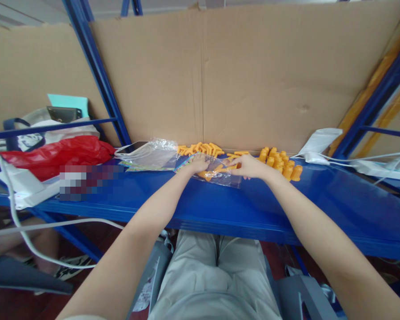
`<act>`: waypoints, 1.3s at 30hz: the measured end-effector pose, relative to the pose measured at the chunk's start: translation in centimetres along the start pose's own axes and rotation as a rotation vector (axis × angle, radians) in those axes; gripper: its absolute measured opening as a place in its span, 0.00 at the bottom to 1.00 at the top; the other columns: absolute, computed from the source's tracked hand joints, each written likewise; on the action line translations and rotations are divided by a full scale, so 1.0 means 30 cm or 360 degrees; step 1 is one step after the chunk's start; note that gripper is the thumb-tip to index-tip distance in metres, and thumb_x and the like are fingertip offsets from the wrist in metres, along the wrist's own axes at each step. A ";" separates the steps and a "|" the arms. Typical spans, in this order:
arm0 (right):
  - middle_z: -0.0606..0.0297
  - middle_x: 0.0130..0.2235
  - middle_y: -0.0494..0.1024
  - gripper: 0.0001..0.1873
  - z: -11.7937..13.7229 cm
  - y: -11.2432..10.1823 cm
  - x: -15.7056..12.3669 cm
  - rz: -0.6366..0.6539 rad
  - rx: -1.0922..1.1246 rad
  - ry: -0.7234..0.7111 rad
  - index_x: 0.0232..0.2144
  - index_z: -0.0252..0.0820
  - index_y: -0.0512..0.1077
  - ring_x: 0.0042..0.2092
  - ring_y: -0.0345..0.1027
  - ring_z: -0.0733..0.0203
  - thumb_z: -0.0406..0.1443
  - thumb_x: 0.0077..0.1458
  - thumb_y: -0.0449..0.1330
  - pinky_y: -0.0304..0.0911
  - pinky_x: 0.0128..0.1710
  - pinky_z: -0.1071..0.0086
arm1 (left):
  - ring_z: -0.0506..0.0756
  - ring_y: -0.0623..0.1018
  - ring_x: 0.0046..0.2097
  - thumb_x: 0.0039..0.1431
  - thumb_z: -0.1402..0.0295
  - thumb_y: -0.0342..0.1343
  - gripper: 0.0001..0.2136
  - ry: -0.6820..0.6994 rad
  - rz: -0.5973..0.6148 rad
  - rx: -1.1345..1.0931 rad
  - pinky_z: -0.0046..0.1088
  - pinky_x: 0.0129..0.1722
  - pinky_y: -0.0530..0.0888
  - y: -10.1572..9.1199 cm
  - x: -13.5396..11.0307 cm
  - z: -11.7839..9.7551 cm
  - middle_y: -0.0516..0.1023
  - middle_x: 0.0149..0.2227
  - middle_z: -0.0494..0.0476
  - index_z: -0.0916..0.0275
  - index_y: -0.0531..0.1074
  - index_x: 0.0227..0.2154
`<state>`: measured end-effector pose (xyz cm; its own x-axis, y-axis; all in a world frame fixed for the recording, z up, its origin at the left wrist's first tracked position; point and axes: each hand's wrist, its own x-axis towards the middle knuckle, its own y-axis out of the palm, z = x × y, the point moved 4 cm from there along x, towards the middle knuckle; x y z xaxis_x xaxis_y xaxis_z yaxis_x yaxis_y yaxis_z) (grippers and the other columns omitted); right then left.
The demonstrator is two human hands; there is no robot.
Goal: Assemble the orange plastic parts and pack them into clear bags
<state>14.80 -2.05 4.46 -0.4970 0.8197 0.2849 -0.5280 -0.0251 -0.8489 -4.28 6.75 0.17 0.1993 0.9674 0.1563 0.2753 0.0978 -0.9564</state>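
My left hand (198, 163) and my right hand (249, 167) both rest on a small clear plastic bag (220, 177) lying on the blue shelf (220, 204). Orange plastic pieces show inside the bag. My left fingers pinch the bag's left side. My right fingers are curled and pinch its right side beside an orange piece. Behind the hands lies a pile of thin orange parts (200, 149). To the right stands a cluster of chunky orange parts (282, 163).
A stack of clear bags (150, 155) and a phone (131, 147) lie to the left, beside a red plastic bag (56, 155). White packets and cables (320, 149) sit at the right. A cardboard sheet (246, 75) backs the shelf. Blue uprights (96, 71) frame it.
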 end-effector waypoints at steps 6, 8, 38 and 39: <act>0.61 0.37 0.82 0.13 -0.027 0.087 0.038 -0.0354 0.0246 -0.0042 0.39 0.40 0.80 0.37 0.76 0.55 0.35 0.49 0.64 0.70 0.39 0.63 | 0.60 0.58 0.67 0.64 0.59 0.41 0.25 0.0021 0.0029 0.0062 0.36 0.64 0.56 -0.005 -0.007 -0.004 0.58 0.66 0.67 0.66 0.58 0.61; 0.59 0.36 0.82 0.15 -0.053 0.121 0.051 -0.0432 0.0327 0.0058 0.42 0.38 0.79 0.36 0.76 0.54 0.37 0.52 0.63 0.71 0.40 0.60 | 0.60 0.57 0.68 0.65 0.59 0.41 0.25 0.0066 0.0039 0.0063 0.36 0.65 0.56 -0.011 -0.010 -0.007 0.57 0.67 0.67 0.67 0.58 0.61; 0.49 0.51 0.77 0.18 -0.052 0.187 0.082 -0.0267 -0.0352 -0.0693 0.48 0.37 0.75 0.55 0.69 0.49 0.30 0.55 0.56 0.63 0.55 0.53 | 0.63 0.47 0.70 0.65 0.50 0.33 0.29 -0.0062 0.0075 -0.0155 0.53 0.65 0.51 0.007 -0.044 -0.023 0.50 0.70 0.63 0.58 0.54 0.64; 0.49 0.52 0.77 0.18 -0.058 0.191 0.091 -0.0239 -0.0378 -0.0711 0.48 0.37 0.75 0.55 0.69 0.49 0.30 0.55 0.56 0.63 0.56 0.54 | 0.62 0.48 0.70 0.65 0.50 0.33 0.29 -0.0032 0.0074 -0.0155 0.51 0.65 0.51 0.010 -0.040 -0.022 0.51 0.69 0.62 0.58 0.54 0.64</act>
<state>11.61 1.04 -0.42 -0.7004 0.4792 0.5290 -0.4709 0.2467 -0.8470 -3.81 5.47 -0.13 0.1957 0.9749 0.1064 0.3565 0.0304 -0.9338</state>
